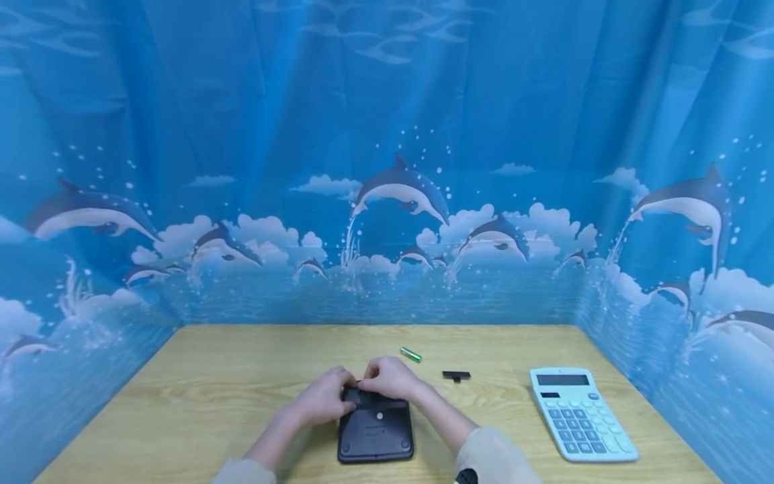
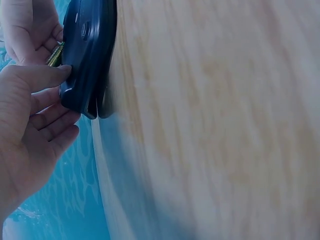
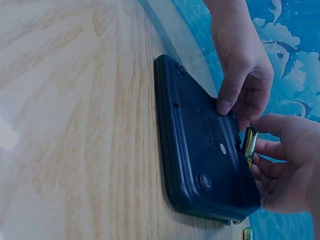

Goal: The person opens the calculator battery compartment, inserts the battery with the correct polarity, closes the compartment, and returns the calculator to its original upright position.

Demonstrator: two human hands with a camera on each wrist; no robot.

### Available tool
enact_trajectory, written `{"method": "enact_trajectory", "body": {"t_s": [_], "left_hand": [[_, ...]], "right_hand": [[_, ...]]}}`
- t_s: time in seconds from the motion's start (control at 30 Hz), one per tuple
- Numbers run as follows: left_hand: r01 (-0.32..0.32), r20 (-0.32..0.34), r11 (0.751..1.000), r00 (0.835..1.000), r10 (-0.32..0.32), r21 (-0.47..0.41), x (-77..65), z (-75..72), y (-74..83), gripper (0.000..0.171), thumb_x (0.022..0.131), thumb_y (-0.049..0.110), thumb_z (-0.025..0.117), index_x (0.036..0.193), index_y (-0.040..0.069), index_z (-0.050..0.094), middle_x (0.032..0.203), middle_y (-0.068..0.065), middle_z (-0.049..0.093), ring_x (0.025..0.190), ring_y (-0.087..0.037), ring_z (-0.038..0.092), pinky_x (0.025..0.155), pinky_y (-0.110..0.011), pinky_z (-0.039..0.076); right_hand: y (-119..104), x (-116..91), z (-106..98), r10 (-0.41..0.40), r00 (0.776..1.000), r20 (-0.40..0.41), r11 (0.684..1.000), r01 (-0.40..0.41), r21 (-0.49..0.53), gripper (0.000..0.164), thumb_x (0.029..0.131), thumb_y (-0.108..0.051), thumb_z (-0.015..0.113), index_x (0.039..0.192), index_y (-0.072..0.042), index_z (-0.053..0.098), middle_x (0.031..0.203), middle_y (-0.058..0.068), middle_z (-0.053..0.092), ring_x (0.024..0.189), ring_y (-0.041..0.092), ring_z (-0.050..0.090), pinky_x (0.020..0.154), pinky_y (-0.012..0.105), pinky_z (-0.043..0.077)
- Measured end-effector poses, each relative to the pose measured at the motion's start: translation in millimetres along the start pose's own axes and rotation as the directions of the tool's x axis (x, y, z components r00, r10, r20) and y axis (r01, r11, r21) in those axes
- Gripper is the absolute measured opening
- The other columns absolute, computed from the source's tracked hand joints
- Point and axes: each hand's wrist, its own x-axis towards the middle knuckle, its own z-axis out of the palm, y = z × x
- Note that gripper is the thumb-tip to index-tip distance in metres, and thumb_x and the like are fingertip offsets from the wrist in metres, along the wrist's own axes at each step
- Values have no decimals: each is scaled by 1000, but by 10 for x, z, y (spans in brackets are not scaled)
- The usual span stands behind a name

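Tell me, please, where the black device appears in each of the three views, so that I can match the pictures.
Head: the black device lies low in the picture, near the centre line.
Left wrist: the black device is at the top left, cut off by the top edge.
Right wrist: the black device sits right of centre, slanting down to the right.
Shared landmark: the left hand, its thumb on the device.
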Motion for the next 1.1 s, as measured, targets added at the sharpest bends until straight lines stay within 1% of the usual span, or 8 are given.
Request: {"method": "enact_trajectory", "body": {"t_s": [0.13, 0.33, 0.5, 0.67, 0.83, 1.0, 1.1], "left_hand": [[11, 0, 1000, 1000, -11, -7, 1, 3, 11, 27, 73, 10, 73, 96, 0, 63, 93, -6, 57, 87, -23, 56, 81, -42, 49], [-18, -23, 1000, 1000, 18, -3, 9, -16, 20, 27, 71, 8, 74, 94, 0, 63, 91, -6, 57, 85, -23, 55, 80, -43, 49], [-25, -18, 1000, 1000, 25, -2, 6, -14, 1, 27, 71, 9, 74, 94, 0, 64, 91, -6, 57, 86, -23, 55, 79, -42, 48], [-10, -4, 1000, 1000, 10, -10, 14, 2, -9, 27, 72, 10, 74, 95, 0, 64, 92, -5, 57, 87, -23, 55, 80, -42, 48], [-2, -4, 1000, 1000, 2, -20, 21, 1, -4, 27, 73, 10, 74, 96, 0, 64, 92, -5, 57, 87, -23, 55, 80, -42, 49], [-18, -8, 1000, 1000, 18, -17, 9, 4, -22, 26, 73, 10, 74, 96, 0, 64, 91, -4, 56, 86, -22, 55, 79, -41, 48], [-25, -5, 999, 1000, 25, -23, 0, 6, -29, 27, 73, 10, 74, 96, 0, 64, 91, -4, 57, 86, -22, 55, 79, -42, 48]], "right_hand": [[2, 5, -1, 6, 1000, -11, 999, -5, 43, 13, 80, -19, 71, 72, -10, 64, 65, -6, 57, 61, 7, 49, 55, 21, 41], [-24, 33, 5, -2, 1000, -8, 998, 2, 59, 7, 79, -13, 72, 76, -10, 67, 67, -6, 60, 64, 7, 51, 59, 22, 43], [-26, 32, 47, -4, 1000, -12, 999, 5, 51, 6, 77, -10, 73, 76, -9, 68, 66, -6, 60, 64, 7, 52, 59, 21, 44], [-21, 26, 71, -16, 1000, -20, 1000, 16, 19, 5, 77, -9, 73, 76, -8, 68, 66, -7, 60, 63, 5, 51, 59, 20, 44], [-25, 25, 66, -18, 999, -31, 1000, 17, -7, 4, 77, -10, 73, 76, -9, 68, 66, -7, 60, 63, 5, 51, 59, 20, 44], [-43, 32, 59, -17, 1000, -17, 1000, 16, -14, 5, 76, -10, 73, 75, -9, 68, 66, -7, 60, 63, 6, 51, 59, 20, 44], [-45, 38, 55, 4, 1000, -1, 1000, -4, -5, 6, 76, -10, 73, 75, -9, 67, 66, -7, 59, 63, 6, 50, 60, 21, 44]]}}
